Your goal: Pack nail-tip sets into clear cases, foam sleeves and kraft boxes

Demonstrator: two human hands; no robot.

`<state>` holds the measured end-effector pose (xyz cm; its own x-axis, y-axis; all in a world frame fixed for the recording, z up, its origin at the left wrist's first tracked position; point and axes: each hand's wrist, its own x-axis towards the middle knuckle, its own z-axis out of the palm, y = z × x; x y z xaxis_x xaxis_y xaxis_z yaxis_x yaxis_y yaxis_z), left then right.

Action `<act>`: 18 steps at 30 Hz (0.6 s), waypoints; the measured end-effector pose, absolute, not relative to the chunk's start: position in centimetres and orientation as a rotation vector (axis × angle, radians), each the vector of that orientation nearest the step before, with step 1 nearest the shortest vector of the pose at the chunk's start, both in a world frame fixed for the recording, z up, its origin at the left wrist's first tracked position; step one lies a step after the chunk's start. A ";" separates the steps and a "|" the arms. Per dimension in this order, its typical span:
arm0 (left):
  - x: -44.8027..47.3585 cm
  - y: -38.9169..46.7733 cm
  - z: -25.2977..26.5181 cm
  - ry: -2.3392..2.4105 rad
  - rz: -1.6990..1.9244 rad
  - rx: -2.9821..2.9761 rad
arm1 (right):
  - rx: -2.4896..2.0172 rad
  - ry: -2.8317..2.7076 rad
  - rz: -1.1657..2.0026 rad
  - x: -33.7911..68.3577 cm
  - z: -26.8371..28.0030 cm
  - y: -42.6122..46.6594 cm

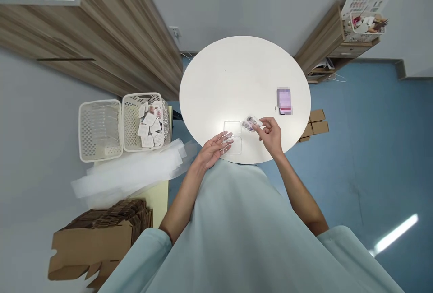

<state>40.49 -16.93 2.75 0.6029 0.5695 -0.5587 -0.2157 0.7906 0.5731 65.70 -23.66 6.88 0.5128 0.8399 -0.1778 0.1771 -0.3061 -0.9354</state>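
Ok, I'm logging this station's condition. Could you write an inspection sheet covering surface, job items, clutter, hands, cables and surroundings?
Surface: white table, a few dark specks.
Job items: open clear case; small patterned sheet.
Clutter: purple item at the table's right, details blurred.
Hands: left fingers touch the case; right fingers pinch the sheet.
Cables: thin white cable by the wall, left of the table.
Surroundings: white baskets, translucent film and flattened cardboard at left; small boxes at right; wood-grain cabinets.

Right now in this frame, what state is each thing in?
Clear case: open, at the left hand
Patterned card: held in the right hand
Purple item: lying on the table, blurred
Right basket: holding packets
Left basket: holding clear items
White sheets: piled loosely
Left cardboard: flat, stacked
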 end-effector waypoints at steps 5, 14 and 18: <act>42.7 -16.9 3.7 0.805 0.473 0.476 | -1.740 -1.195 0.973 65.7 8.5 -24.4; 44.6 -17.2 4.8 0.768 0.458 0.589 | -1.810 -1.568 0.828 66.5 7.9 -25.3; 45.1 -17.4 5.5 0.768 0.473 0.597 | -1.838 -1.647 0.764 66.9 7.3 -25.8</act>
